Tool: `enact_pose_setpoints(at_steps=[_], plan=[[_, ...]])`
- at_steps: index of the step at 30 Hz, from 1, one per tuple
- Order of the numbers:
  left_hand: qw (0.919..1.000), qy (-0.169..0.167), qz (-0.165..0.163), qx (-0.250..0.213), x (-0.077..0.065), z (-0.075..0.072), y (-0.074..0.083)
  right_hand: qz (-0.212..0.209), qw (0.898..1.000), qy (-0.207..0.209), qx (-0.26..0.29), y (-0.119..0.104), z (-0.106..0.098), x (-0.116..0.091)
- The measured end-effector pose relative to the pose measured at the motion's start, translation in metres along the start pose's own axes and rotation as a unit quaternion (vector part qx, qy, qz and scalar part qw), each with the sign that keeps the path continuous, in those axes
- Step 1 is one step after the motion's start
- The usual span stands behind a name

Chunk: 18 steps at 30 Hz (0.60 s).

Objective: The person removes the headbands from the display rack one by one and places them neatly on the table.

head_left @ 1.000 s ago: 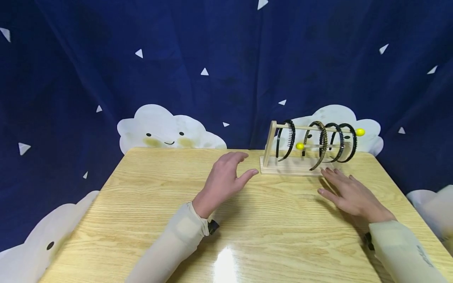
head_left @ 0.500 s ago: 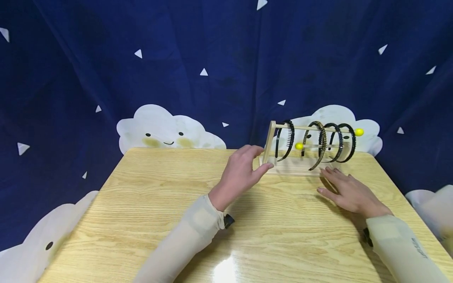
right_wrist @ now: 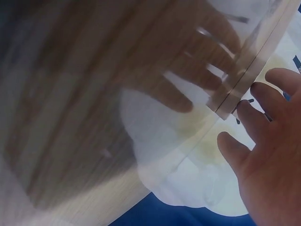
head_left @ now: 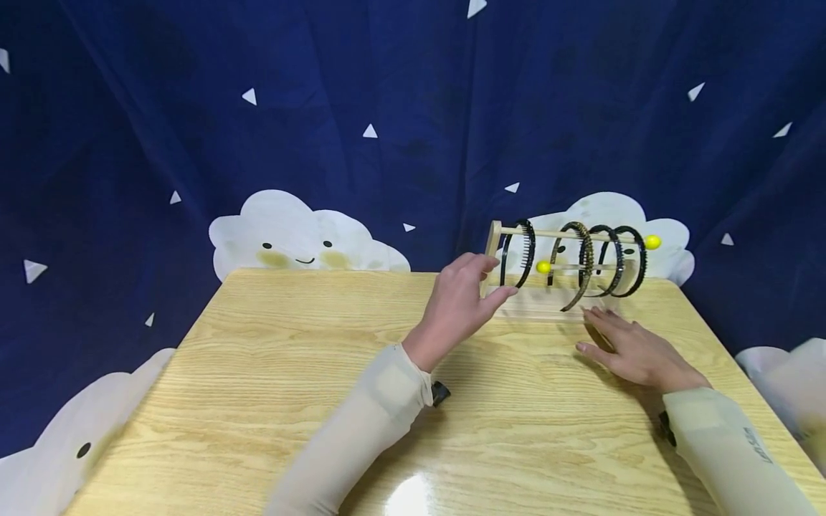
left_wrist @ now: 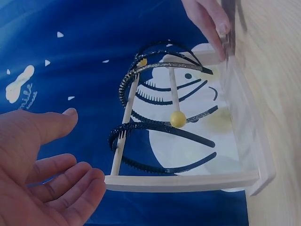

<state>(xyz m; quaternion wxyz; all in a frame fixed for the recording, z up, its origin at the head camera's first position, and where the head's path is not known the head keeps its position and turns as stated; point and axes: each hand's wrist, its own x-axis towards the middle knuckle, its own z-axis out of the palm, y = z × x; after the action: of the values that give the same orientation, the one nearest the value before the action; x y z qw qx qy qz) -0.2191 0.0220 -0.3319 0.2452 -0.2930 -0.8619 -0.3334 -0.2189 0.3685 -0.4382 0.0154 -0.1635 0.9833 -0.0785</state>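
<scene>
A wooden headband rack (head_left: 538,304) stands at the back right of the table. On its upper bar hang a black toothed headband (head_left: 532,247) near the left post, a gold-speckled headband (head_left: 589,265) in the middle and dark headbands (head_left: 643,261) towards the right. My left hand (head_left: 454,304) is beside the left post, thumb and fingers spread apart, holding nothing; in the left wrist view its fingertips lie close to the post (left_wrist: 188,183), and contact cannot be told. My right hand (head_left: 635,351) has its fingers extended at the front right of the rack base, seemingly touching its edge.
Yellow balls (head_left: 653,242) cap the rack's bar ends. The light wood table (head_left: 290,373) stretches to the left and front. Behind its far edge hangs a blue curtain (head_left: 387,86) with white clouds.
My left hand has moved right and slightly away from me, from beyond the rack's left side to the left post. My right hand stays almost where it was; the headbands have not moved.
</scene>
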Motion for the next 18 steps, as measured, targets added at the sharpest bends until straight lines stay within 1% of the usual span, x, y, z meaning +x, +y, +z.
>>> enact_pose_setpoints(at_steps=[7, 14, 18], plan=[[0.9997, -0.002, -0.023, -0.008, 0.011, 0.010, 0.003, 0.011, 1.000, -0.021, -0.001, -0.003, -0.003, 0.002], [0.9993, 0.024, -0.027, -0.006, 0.015, 0.022, 0.000, 0.016, 0.999, -0.031, 0.000, -0.004, -0.003, 0.002], [0.9990, 0.028, -0.035, -0.005, 0.019, 0.028, 0.000, 0.021, 0.999, -0.034, -0.001, -0.004, -0.004, 0.003]])
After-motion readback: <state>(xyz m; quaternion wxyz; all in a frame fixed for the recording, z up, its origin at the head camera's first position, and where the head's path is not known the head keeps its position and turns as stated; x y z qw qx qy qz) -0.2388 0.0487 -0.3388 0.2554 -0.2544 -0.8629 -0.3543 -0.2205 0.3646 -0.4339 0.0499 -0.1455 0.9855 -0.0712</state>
